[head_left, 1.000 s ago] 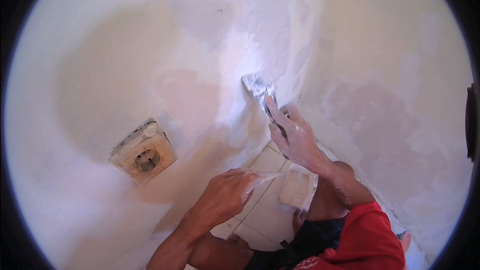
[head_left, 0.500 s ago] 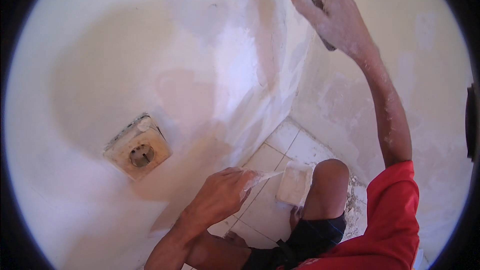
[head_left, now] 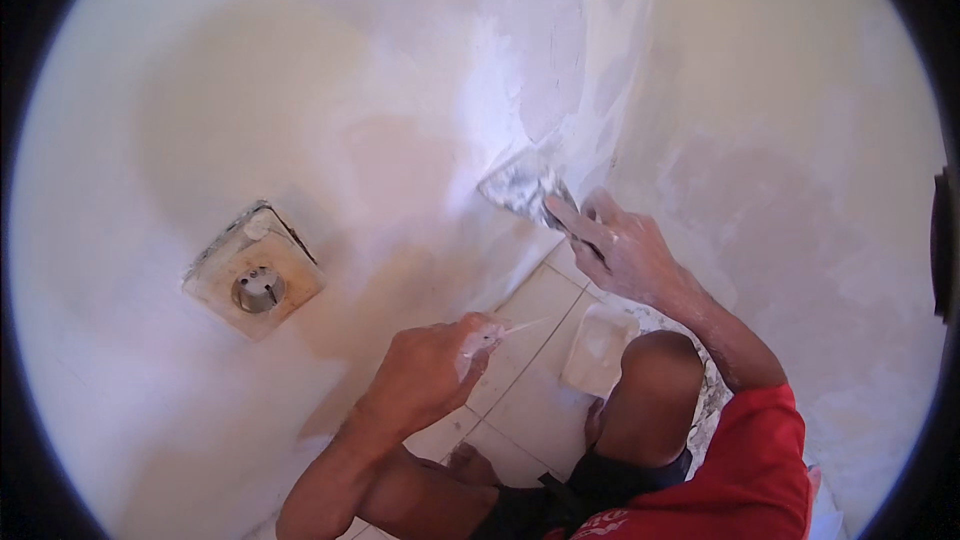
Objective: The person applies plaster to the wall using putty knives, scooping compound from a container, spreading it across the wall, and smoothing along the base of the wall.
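Observation:
My right hand (head_left: 635, 252) is closed round the handle of a putty knife (head_left: 522, 186). Its wide blade, smeared with white, points left and lies against or just in front of the left wall, low by the corner; contact is hard to tell. My left hand (head_left: 430, 370), a fist with white paste on the fingers, grips a thin whitish blade-like tool (head_left: 522, 327) seen nearly edge-on. Its handle is hidden in the fist. Beyond my right knee, a pale rectangular tub (head_left: 597, 348) sits on the floor, partly covered by the knee.
A dirty wall socket (head_left: 255, 285) juts from the left wall (head_left: 230, 120), left of my left hand. The right wall (head_left: 790, 200), patched in white, meets it at the corner. White floor tiles (head_left: 520, 390) lie below, with crumbs along the right wall's foot.
My right hand has come down from high on the corner to low beside it, bringing the putty knife's blade into view. My left hand has shifted slightly left and up, still gripping its tool.

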{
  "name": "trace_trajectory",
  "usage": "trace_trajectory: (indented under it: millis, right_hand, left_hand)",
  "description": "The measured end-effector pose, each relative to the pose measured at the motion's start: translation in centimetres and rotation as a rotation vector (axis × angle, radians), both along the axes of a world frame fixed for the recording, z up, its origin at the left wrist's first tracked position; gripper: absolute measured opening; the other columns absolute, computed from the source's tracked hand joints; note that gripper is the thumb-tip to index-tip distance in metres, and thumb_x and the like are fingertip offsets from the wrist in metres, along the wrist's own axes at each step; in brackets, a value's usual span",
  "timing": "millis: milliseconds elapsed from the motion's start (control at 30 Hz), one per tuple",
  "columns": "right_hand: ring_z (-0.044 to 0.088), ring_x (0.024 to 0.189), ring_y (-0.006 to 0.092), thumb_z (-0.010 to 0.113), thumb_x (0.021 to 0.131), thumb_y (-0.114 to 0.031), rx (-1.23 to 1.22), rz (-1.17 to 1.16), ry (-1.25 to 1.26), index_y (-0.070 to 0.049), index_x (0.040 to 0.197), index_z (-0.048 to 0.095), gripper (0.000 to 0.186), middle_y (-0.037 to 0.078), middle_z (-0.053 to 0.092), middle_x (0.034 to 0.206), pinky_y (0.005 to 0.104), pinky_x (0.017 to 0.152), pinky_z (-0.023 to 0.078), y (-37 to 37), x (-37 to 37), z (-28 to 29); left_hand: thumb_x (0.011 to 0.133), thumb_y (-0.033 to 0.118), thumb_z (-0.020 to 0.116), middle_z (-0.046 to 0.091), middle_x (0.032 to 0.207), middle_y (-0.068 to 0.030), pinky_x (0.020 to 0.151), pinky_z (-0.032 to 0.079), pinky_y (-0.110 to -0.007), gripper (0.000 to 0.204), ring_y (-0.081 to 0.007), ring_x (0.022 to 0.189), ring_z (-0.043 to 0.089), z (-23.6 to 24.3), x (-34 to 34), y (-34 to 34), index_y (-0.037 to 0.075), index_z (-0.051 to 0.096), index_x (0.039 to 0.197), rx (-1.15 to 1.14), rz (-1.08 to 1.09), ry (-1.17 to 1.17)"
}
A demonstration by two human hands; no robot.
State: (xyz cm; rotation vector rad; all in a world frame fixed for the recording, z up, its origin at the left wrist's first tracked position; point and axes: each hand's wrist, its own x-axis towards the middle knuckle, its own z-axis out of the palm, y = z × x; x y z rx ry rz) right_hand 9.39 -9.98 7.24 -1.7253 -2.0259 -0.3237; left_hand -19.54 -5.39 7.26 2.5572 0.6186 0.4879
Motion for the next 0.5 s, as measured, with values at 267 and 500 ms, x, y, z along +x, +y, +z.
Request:
trace_trajectory:
  millis: [267,500]
  right_hand:
    - [0.059,0.066,0.0116,0.066,0.090,-0.017,-0.455,0.244,1.567,0.003,0.119,0.063,0.035,0.009,0.068,0.087,0.0269,0.058,0.047,-5.5,4.0,-2.5]
    - [0.061,0.083,0.0148,0.063,0.093,-0.011,-0.247,0.394,1.426,0.004,0.126,0.060,0.036,0.008,0.064,0.100,0.0256,0.069,0.048,-6.8,3.7,-6.2]
  left_hand:
    - [0.097,0.014,0.058,0.063,0.095,-0.0057,0.072,0.053,-0.031,0.019,-0.0129,0.089,0.064,-0.9,0.8,0.2,0.005,0.052,0.112,-0.649,0.375,-0.618]
    - [0.097,0.015,0.057,0.061,0.106,-0.0055,0.083,0.053,-0.029,0.019,-0.0137,0.096,0.063,-2.2,4.8,0.7,0.003,0.053,0.111,-1.284,0.332,-0.845]
